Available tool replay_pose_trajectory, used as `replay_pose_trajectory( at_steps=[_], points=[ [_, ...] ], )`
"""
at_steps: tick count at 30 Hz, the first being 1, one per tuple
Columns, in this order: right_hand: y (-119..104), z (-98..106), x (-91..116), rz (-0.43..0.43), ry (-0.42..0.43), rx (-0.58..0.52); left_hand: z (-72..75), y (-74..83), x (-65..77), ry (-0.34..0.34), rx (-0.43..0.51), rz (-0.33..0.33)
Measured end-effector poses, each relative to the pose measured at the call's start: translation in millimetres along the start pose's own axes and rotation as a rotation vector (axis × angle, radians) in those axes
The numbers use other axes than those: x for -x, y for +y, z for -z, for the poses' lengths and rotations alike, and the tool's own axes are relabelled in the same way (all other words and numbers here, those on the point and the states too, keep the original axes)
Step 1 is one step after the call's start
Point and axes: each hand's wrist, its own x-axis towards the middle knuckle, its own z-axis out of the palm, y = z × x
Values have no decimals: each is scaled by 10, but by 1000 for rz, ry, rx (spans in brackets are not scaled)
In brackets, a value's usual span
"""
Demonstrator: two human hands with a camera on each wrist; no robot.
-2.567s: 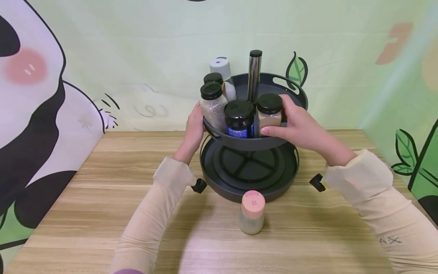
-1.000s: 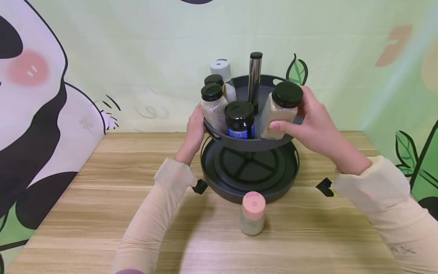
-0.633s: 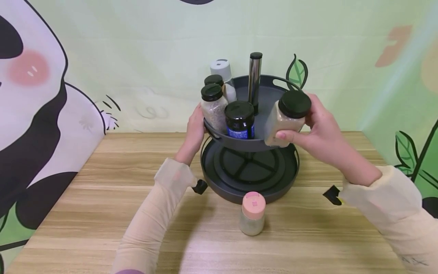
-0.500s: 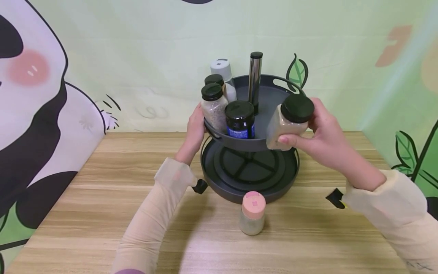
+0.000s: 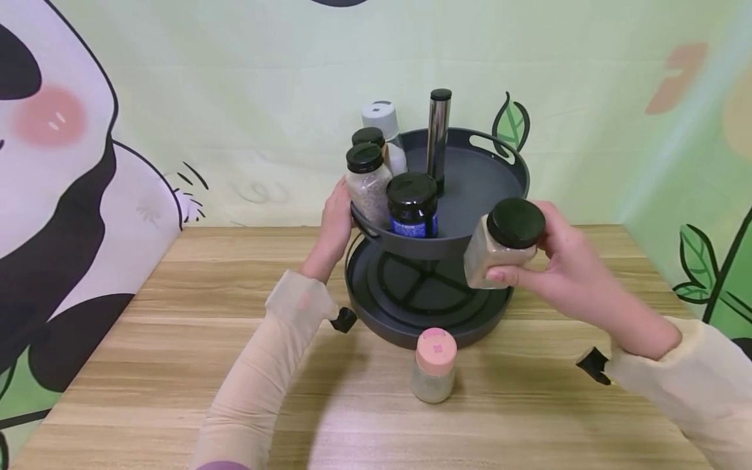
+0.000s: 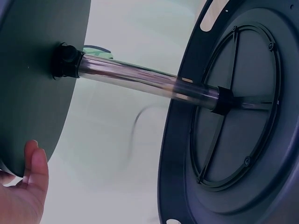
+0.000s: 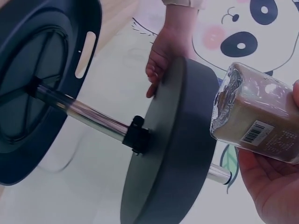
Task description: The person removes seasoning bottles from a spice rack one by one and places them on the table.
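My right hand (image 5: 572, 277) grips a square seasoning jar (image 5: 490, 258) with a black lid. The jar tilts in front of the right part of the upper tray (image 5: 482, 173) of a black two-tier rack. In the right wrist view the jar's base (image 7: 229, 100) shows clear of the tray. My left hand (image 5: 335, 219) holds the upper tray's left rim; its fingertips (image 6: 39, 161) press the tray's underside. On that tray stand a dark jar (image 5: 411, 205) with a blue label, a black-lidded jar of pale grains (image 5: 370, 196), another black-lidded jar (image 5: 369, 136) and a white-capped bottle (image 5: 380, 121).
The lower tray (image 5: 355, 277) sits on the wooden table (image 5: 235, 287). A pink-capped shaker (image 5: 435, 365) stands in front of it. A metal pole (image 5: 438, 140) rises through the upper tray. Behind hangs a printed panda cloth (image 5: 264, 98).
My right hand has taken the square jar up from the upper tray and brought it right, then down and toward me past the rim. The left hand stays at the tray's rim.
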Motion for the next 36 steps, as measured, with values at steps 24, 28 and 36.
replay_pose_trajectory(
  at_steps=[24,28,36],
  points=[
    [246,-112,456,-172,-91,46,7,-18,-6,-10,-37,-9],
    [291,-153,522,-195,-110,17,5,27,22,-16,-25,4],
    [387,-219,627,-191,-141,-15,11,-11,-11,-32,-23,13]
  ],
)
